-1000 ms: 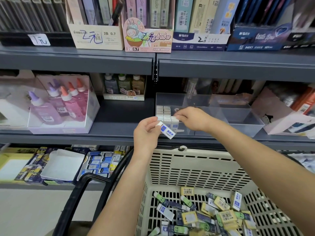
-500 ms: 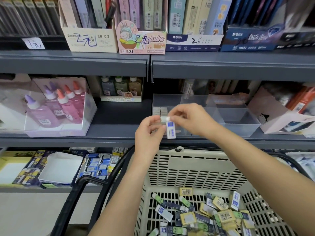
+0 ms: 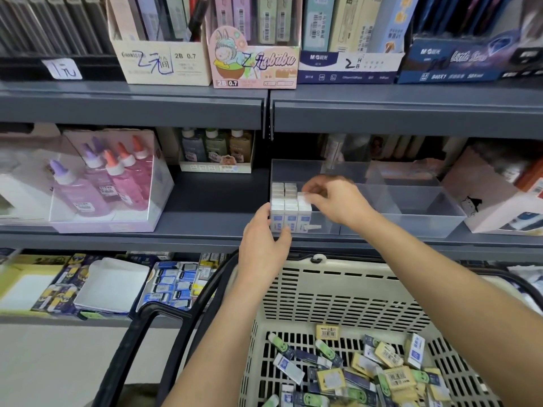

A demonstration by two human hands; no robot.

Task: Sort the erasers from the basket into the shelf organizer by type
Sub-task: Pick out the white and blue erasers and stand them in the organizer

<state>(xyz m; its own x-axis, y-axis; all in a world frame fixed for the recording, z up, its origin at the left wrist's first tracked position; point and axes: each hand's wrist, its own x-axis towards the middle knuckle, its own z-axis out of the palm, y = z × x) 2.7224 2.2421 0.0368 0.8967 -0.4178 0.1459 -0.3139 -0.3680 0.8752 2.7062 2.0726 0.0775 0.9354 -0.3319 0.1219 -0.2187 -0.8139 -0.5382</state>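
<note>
Eraser pinched by right hand in organizer; left hand touching front

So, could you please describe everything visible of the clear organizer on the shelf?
The clear organizer is a see-through plastic tray with dividers, sitting level on the grey shelf. Its front left compartment holds white erasers standing in rows; the others look empty. The left hand touches its front left corner; the right hand reaches in, pinching one eraser's top.

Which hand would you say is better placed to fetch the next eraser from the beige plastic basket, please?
Probably left. The left hand is empty, at the front of the clear plastic organizer, just above the beige slotted plastic basket; the right hand pinches a white eraser inside it.
</note>
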